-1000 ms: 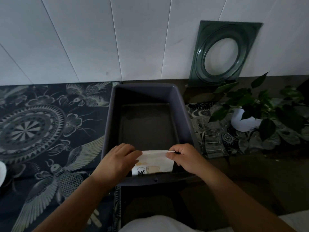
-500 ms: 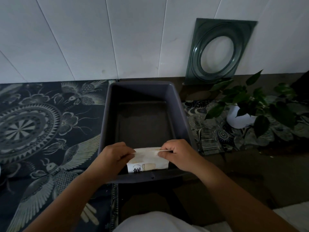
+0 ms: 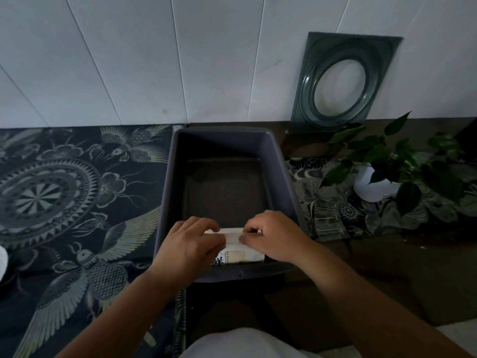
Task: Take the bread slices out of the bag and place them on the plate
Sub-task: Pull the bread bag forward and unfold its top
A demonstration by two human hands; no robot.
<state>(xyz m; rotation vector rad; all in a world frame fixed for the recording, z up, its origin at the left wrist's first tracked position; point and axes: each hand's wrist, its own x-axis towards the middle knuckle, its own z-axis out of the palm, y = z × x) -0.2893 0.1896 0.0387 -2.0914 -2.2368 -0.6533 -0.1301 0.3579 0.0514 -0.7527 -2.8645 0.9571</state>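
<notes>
A white bread bag (image 3: 238,255) with dark print lies at the near end of a deep grey rectangular bin (image 3: 284,177). My left hand (image 3: 187,245) pinches the bag's top edge from the left. From the right, my right hand (image 3: 273,236) grips the same edge. The fingertips of both hands nearly meet over the bag's top. No bread slices show; the bag's contents are hidden. A white rounded edge (image 3: 2,259) at the far left may be the plate, mostly out of frame.
A dark patterned cloth (image 3: 67,192) covers the surface left of the bin. A potted green plant (image 3: 402,174) in a white pot stands to the right. A dark green square frame with an oval hole (image 3: 343,81) leans against the white wall.
Both hands have drawn closer together along the bag's top edge, covering more of the bag. The bag stays at the bin's near end.
</notes>
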